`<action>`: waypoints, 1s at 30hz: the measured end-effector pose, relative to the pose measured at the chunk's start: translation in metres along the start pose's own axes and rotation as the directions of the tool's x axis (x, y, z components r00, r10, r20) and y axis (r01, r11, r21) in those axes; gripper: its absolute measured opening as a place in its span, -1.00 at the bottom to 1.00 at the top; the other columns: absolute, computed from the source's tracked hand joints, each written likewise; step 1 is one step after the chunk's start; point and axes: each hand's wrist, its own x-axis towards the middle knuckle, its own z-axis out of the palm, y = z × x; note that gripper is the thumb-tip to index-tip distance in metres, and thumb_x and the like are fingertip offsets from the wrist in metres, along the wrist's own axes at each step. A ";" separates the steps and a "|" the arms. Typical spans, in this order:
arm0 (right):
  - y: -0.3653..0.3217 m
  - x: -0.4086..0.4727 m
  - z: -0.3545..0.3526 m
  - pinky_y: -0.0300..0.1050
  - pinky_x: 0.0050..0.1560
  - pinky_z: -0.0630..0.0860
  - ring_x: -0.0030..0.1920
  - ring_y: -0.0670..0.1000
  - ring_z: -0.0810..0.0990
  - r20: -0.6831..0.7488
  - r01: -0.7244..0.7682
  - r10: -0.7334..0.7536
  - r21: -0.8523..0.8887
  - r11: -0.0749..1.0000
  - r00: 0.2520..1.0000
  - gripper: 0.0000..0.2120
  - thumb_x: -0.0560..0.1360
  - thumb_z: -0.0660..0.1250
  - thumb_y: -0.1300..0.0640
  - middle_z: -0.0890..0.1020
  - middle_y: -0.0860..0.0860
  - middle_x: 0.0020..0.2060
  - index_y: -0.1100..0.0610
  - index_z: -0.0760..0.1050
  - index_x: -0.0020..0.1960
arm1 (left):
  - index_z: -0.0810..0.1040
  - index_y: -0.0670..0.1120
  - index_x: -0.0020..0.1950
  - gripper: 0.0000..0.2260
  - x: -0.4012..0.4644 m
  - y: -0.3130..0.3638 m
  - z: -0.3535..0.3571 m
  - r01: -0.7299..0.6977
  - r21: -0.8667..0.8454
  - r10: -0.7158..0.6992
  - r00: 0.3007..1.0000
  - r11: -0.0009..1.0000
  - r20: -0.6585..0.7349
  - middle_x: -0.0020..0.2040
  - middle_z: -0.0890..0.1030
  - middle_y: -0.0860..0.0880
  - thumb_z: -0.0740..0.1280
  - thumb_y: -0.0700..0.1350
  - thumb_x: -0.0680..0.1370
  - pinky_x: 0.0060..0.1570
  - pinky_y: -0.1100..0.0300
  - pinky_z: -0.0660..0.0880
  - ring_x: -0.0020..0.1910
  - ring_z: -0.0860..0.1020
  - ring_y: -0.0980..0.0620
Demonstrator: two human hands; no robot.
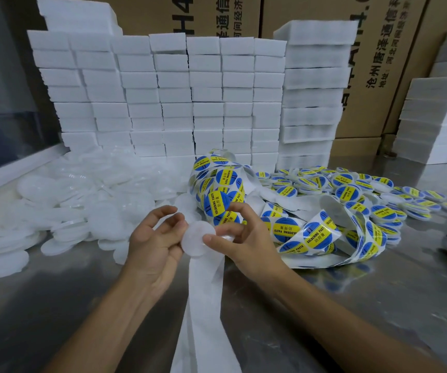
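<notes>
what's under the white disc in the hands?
The bare white backing strip runs out from beneath the disc. Left hand fingers support it, and the right hand thumb presses on top. Whatever sits between disc and strip is covered.

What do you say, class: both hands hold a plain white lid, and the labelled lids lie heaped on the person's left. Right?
Not quite. The head view shows the labelled lids heaped on the person's right; plain lids lie on the left. The left hand and right hand do hold a plain white lid.
</notes>
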 end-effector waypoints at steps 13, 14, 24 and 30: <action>-0.008 0.003 -0.004 -0.06 -0.11 0.51 -0.11 0.05 0.65 -0.097 -0.095 0.111 0.158 0.983 0.989 -0.90 0.53 0.41 -0.01 0.74 0.03 -0.12 -0.18 0.50 -0.06 | 0.66 -0.15 -0.08 -0.83 0.000 -0.005 -0.005 0.028 0.286 -0.023 1.000 0.958 -0.021 -0.12 0.72 -0.15 0.36 -0.39 0.49 -0.22 0.16 0.63 -0.11 0.70 -0.09; -0.008 0.005 -0.004 0.01 0.02 0.53 -0.01 0.07 0.67 -0.114 -0.114 0.137 0.187 0.976 0.984 -0.91 0.57 0.34 -0.04 0.74 0.04 -0.08 -0.17 0.53 -0.12 | 0.66 -0.15 -0.08 -0.83 0.001 -0.004 -0.007 0.048 0.265 -0.036 0.998 0.963 -0.052 -0.10 0.71 -0.16 0.36 -0.39 0.49 -0.19 0.14 0.64 -0.09 0.70 -0.10; -0.011 0.005 -0.006 -0.18 -0.06 0.52 -0.09 0.01 0.59 -0.075 -0.132 0.143 0.144 0.981 0.987 -0.85 0.53 0.39 0.12 0.67 0.13 -0.15 0.05 0.67 -0.20 | 0.56 -0.24 0.05 -0.82 0.000 -0.001 -0.005 0.102 0.032 -0.101 0.994 0.994 -0.050 -0.10 0.70 -0.22 0.36 -0.40 0.47 -0.20 0.11 0.65 -0.10 0.70 -0.15; -0.011 0.000 -0.002 -0.12 0.14 0.54 0.06 0.09 0.63 -0.046 -0.091 0.092 0.022 0.996 0.995 -0.89 0.53 0.40 0.10 0.70 0.08 -0.01 0.09 0.69 -0.06 | 0.56 -0.21 0.03 -0.79 -0.003 0.001 -0.001 0.090 0.038 -0.089 0.996 0.995 -0.006 -0.13 0.71 -0.21 0.39 -0.38 0.42 -0.24 0.17 0.63 -0.13 0.71 -0.11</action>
